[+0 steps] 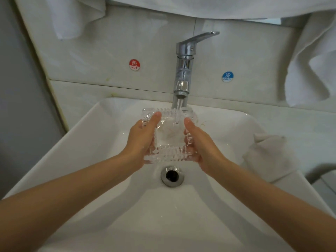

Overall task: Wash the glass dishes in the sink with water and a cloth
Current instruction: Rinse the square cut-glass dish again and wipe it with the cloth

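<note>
under the tap [183, 70], the left hand [143, 140] and right hand [201, 144] gripped a glass dish [169, 135] by its sides; wet, ribbed and probably slippery, heavy, breakable.

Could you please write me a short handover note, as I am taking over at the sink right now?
Left hand and right hand: each grips one side of the square glass dish, thumbs on top.
Dish: held above the drain, under water running from the tap.
Cloth: lies unused on the right rim of the sink.
Done: rinsing under way.
To do: wipe the dish with the cloth, rinse, set aside.
</note>
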A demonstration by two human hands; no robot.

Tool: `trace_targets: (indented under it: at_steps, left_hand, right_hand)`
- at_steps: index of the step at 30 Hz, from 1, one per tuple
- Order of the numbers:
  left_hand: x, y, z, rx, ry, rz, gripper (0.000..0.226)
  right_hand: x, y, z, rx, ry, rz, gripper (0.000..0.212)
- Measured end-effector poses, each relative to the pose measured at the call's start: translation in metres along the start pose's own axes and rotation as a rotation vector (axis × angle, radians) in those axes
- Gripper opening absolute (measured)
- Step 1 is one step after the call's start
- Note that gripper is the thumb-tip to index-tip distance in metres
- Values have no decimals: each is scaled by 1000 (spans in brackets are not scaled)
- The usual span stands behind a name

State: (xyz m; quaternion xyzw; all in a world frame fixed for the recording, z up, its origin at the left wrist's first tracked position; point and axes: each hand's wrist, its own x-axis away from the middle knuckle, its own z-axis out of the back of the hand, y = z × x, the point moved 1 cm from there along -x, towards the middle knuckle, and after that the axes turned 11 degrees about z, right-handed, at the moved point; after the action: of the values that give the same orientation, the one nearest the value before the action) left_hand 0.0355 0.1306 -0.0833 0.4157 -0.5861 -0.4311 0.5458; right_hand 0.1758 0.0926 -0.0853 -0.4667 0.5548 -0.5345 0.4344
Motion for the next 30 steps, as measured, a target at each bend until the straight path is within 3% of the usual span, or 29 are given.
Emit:
trace_targets:
  at_steps: [4, 7, 10, 15, 18, 21, 27, 30]
  left_hand:
    - [-5, 0, 10, 25, 22, 97, 40]
    - [-8, 3, 16, 38, 41, 84, 40]
    - [-7, 4, 16, -7, 69, 48, 40]
    - [-7, 4, 13, -73, 70, 4, 41]
    - [-9, 6, 18, -59, 62, 68, 42]
    - [-12, 8, 23, -51, 41, 90, 43]
    - [-12, 6, 19, -78, 48, 36, 40]
    - [-11, 6, 18, -86, 39, 30, 40]
  right_hand:
    - [2, -2, 6, -257, -264, 8, 11]
    - [1, -4, 6, -188, -373, 104, 25]
    - [0, 2, 2, -78, -322, 135, 32]
    - [-6, 14, -10, 117, -71, 123, 42]
    - [-7, 14, -5, -45, -212, 89, 41]
    - [-5, 13, 3, -189, -364, 85, 54]
    - [-5, 17, -5, 23, -230, 180, 39]
    - [-7, 19, 0, -29, -308, 173, 46]
